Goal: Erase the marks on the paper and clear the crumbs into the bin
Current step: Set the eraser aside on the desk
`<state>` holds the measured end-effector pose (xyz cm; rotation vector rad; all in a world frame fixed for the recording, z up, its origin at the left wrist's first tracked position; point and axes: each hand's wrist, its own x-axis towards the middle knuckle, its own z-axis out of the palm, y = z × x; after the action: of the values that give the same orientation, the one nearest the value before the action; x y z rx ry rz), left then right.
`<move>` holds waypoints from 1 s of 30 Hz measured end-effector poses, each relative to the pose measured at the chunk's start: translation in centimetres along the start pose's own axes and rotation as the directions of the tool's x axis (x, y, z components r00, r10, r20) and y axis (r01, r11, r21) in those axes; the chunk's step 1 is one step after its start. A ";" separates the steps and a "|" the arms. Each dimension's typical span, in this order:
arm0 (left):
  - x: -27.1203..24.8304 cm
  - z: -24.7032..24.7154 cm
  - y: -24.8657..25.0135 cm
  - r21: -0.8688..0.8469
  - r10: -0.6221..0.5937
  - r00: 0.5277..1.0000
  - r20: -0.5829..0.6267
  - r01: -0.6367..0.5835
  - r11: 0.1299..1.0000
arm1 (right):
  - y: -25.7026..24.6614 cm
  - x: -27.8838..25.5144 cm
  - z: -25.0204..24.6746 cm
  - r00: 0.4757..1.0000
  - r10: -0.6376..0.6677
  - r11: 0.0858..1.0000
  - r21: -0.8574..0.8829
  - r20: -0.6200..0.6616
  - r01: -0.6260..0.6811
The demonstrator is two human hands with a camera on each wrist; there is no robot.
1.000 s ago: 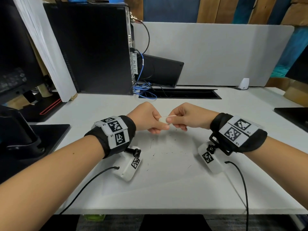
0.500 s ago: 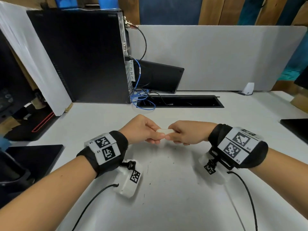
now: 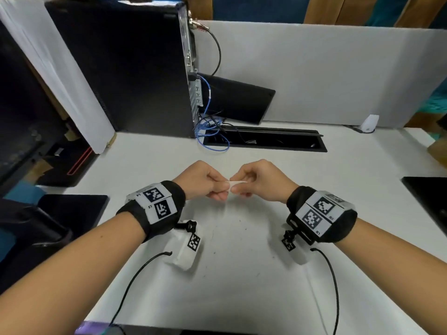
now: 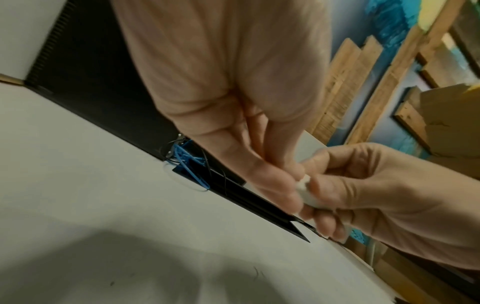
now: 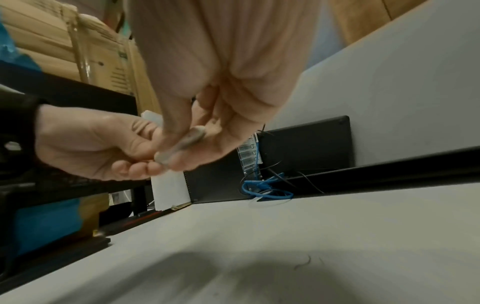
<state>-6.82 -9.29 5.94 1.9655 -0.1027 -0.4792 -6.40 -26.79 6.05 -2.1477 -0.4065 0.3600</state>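
White eraser (image 3: 234, 183) is pinched at both ends, left hand (image 3: 203, 181) and right hand (image 3: 262, 181), held above the paper (image 3: 242, 274). Crumbs (image 3: 245, 228) lie scattered underneath, so rubbing looks done. Next up I'd guess sweeping them together; no bin in sight.

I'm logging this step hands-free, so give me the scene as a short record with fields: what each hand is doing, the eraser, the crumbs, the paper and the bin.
left hand: pinches one end of the eraser
right hand: pinches the other end
eraser: small, white, held between both hands above the desk; underside smudged grey in the right wrist view
crumbs: dark specks and strands scattered below the hands
paper: edges too faint to tell from the desk
bin: not in view
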 end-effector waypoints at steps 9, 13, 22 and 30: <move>-0.9 0.1 -1.6 -0.061 -0.072 0.996 -0.050 0.069 0.996 | 1.1 -0.2 1.0 0.997 0.043 0.988 0.146 0.065 -0.052; -0.8 -0.2 -2.6 -0.043 -0.106 0.988 -0.108 0.102 0.994 | 1.5 0.5 0.9 0.992 0.125 0.992 0.004 0.000 -0.125; 2.0 -5.5 -7.9 -0.137 -0.335 0.800 -0.498 0.309 0.941 | 3.5 0.4 1.7 0.966 0.243 0.936 -0.238 -0.093 -0.259; 3.9 -7.3 -9.0 -0.100 -0.373 0.734 -0.568 0.389 0.916 | 4.6 -1.1 3.1 0.926 0.346 0.710 -0.687 0.147 -0.156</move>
<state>-1.77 -0.24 -0.51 2.0790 0.7052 -0.1134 -7.94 -27.54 0.67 -2.8938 -0.4315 0.7639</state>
